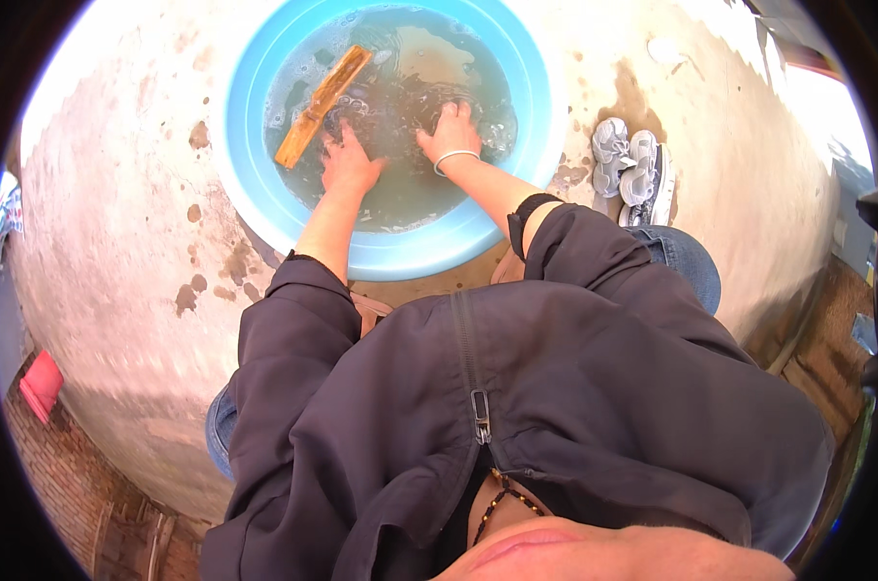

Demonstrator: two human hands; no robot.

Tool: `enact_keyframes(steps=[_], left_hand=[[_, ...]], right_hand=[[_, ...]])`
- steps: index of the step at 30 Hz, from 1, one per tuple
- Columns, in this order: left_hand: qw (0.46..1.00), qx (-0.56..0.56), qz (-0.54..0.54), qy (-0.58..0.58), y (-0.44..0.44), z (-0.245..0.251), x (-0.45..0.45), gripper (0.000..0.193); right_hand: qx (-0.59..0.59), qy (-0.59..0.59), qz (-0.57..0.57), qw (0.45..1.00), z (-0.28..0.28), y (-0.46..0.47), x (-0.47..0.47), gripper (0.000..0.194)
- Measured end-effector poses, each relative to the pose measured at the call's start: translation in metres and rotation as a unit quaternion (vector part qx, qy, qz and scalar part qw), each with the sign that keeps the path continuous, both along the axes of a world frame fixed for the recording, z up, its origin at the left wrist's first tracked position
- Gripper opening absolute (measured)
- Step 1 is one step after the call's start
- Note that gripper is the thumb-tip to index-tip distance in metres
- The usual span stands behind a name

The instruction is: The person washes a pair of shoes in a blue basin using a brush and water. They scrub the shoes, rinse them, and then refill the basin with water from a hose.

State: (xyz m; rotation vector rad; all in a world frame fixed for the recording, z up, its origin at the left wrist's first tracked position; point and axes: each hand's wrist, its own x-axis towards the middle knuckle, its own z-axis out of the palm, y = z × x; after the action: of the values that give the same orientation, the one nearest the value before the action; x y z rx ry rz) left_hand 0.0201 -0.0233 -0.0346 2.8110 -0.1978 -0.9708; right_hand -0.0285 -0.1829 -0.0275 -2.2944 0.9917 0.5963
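A large light-blue plastic basin (pixel 424 254) of cloudy, sudsy water (pixel 410 196) stands in front of me. My left hand (pixel 350 163) dips into the water left of the middle, fingers spread and their tips hidden. To its right, my right hand (pixel 453 136) reaches in as well, thumb held apart and the other fingers bent below the surface. A pale band circles that wrist. Whether either hand grips something under the murky water cannot be seen. A wooden scrub brush or similar wooden piece (pixel 326 102) floats slantwise beside my left fingers, its underside hidden.
Right of the basin, wet grey sneakers (pixel 638 171) rest on the concrete floor (pixel 119 240), with a darker shoe (pixel 660 189) beside them. A small white object (pixel 665 51) lies beyond. Far left are a red item (pixel 41 385) and brick paving (pixel 61 465).
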Motion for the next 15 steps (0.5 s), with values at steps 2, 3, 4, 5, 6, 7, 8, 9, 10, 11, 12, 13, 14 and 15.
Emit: enact_keyframes(steps=[2, 3, 4, 5, 6, 7, 8, 9, 10, 11, 12, 13, 14, 15], left_hand=[[0.998, -0.009, 0.057, 0.010, -0.009, -0.003, -0.003, 0.107], [0.997, -0.016, 0.076, 0.023, -0.014, -0.003, -0.007, 0.111], [0.994, -0.020, 0.097, 0.045, -0.020, -0.001, -0.007, 0.115], [0.988, -0.055, 0.131, 0.067, -0.025, 0.001, -0.009, 0.115], [0.977, -0.085, 0.166, 0.099, -0.030, 0.004, -0.011, 0.115], [0.964, -0.121, 0.202, 0.121, -0.033, 0.008, -0.012, 0.116], [0.964, -0.119, 0.211, 0.110, -0.037, 0.013, -0.015, 0.119], [0.956, -0.142, 0.231, 0.114, -0.037, 0.017, -0.016, 0.118], [0.946, -0.176, 0.247, 0.118, -0.036, 0.023, -0.019, 0.117], [0.936, -0.201, 0.261, 0.123, -0.033, 0.028, -0.022, 0.116], [0.917, -0.260, 0.270, 0.139, -0.031, 0.033, -0.023, 0.115], [0.897, -0.311, 0.276, 0.153, -0.027, 0.039, -0.025, 0.114], [0.874, -0.362, 0.279, 0.166, -0.024, 0.045, -0.026, 0.114], [0.868, -0.384, 0.273, 0.155, -0.020, 0.051, -0.026, 0.114]], right_hand=[[0.053, -0.056, -0.152, 0.985, -0.007, 0.000, 0.004, 0.081], [0.078, -0.073, -0.227, 0.968, -0.012, 0.000, 0.005, 0.080], [0.148, -0.050, -0.315, 0.936, -0.017, -0.006, 0.008, 0.077], [0.194, -0.033, -0.316, 0.928, -0.023, -0.009, 0.010, 0.075], [0.241, -0.017, -0.317, 0.917, -0.029, -0.011, 0.011, 0.073], [0.286, -0.011, -0.315, 0.905, -0.034, -0.014, 0.011, 0.071], [0.337, -0.067, -0.378, 0.860, -0.039, -0.011, 0.013, 0.059], [0.365, -0.089, -0.365, 0.852, -0.041, -0.013, 0.013, 0.054], [0.385, -0.094, -0.362, 0.844, -0.041, -0.013, 0.013, 0.049], [0.402, -0.096, -0.364, 0.834, -0.038, -0.014, 0.011, 0.044], [0.422, -0.118, -0.386, 0.812, -0.033, -0.014, 0.012, 0.039], [0.461, -0.129, -0.368, 0.797, -0.024, -0.016, 0.010, 0.042], [0.491, -0.129, -0.358, 0.784, -0.012, -0.022, 0.007, 0.044], [0.515, -0.132, -0.353, 0.770, 0.001, -0.027, 0.005, 0.047]])
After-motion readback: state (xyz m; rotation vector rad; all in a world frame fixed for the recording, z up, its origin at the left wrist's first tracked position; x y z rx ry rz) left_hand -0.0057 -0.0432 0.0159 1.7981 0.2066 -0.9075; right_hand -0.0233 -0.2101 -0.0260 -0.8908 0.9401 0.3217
